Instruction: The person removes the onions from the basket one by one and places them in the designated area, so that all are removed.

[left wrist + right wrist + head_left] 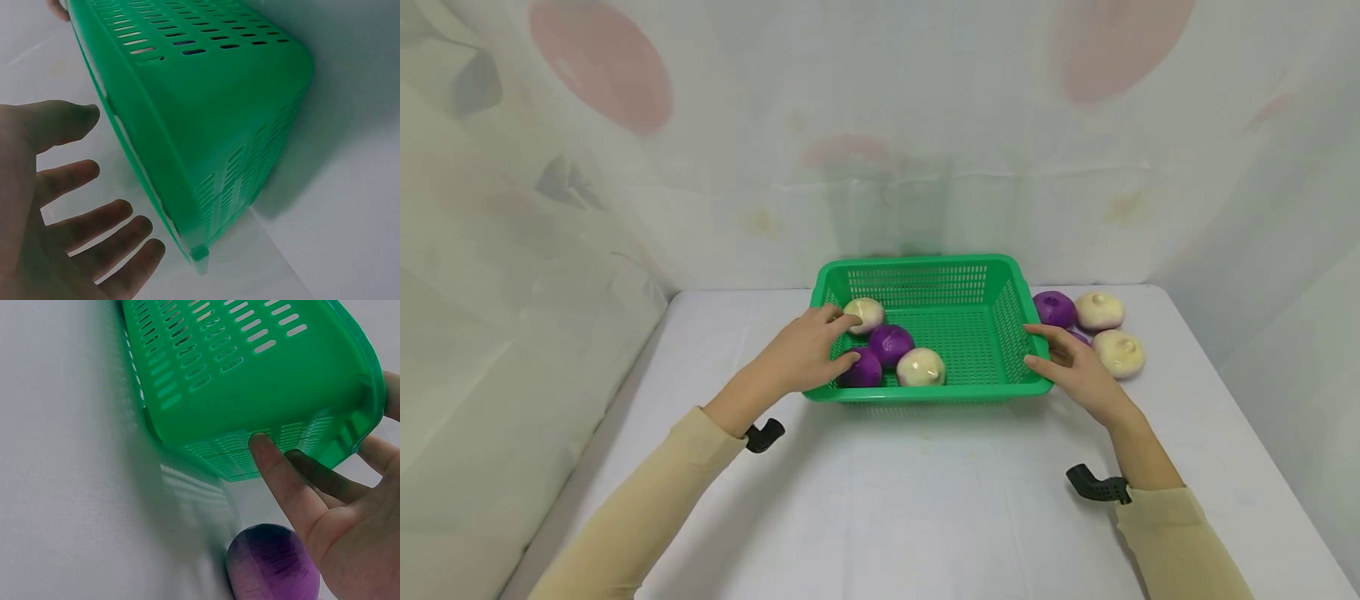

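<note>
A green slotted plastic basket [925, 391] lies across the middle of the table. Several purple-and-white turnips [921, 367] are gathered in its left half, some showing a white side and some a purple one. My left hand [805, 350] is over the left rim with fingers spread; in the left wrist view its fingertips [145, 226] stand beside the rim, holding nothing. At the right end, my right hand [1078, 367] grips the rim, some fingers over the edge and others against the outer wall, as the right wrist view shows. That hand partly hides a purple turnip outside.
More turnips [1118, 354] lie on the table just right of the basket, close by the right hand; one [273, 562] shows below the hand in the right wrist view. A white cloth covers the table [925, 500]. Pale sheeting [925, 208] hangs behind and at both sides.
</note>
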The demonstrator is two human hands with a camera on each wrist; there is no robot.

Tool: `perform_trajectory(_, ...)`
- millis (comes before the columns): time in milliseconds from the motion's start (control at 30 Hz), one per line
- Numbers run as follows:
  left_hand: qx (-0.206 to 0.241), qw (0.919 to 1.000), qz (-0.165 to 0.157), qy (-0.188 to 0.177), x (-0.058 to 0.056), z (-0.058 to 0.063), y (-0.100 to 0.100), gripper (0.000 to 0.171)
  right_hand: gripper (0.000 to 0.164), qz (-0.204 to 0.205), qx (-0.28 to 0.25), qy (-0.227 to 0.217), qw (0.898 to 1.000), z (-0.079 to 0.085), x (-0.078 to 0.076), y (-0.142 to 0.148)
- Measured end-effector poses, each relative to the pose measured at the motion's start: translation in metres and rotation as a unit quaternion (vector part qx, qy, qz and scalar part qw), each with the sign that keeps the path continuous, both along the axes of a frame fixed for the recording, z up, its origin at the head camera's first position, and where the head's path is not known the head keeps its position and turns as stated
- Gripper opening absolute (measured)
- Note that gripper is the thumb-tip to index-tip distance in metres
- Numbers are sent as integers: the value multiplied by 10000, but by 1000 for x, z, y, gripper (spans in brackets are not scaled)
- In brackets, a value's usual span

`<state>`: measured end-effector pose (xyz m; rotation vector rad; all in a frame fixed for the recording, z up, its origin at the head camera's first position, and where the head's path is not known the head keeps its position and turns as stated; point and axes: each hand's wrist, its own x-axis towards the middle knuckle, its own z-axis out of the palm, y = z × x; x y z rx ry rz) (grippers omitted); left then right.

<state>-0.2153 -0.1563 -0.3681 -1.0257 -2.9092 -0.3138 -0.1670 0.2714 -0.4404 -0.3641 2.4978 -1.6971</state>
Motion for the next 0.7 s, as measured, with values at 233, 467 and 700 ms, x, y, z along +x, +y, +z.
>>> perform_trajectory(233,-742,9968,-181,-228,-8,-5,9,58,59,-6,81,8,10000,2,-1,0)
perform_trajectory(467,-1071,9922,-302,-553,-12,-6,13,73,59,-19,80,8,10000,0,0,0)
perform_trajectory(700,-1389,9875,-434,-600,-19,-12,17,81,59,17,-76,79,9999,-1,0,0)
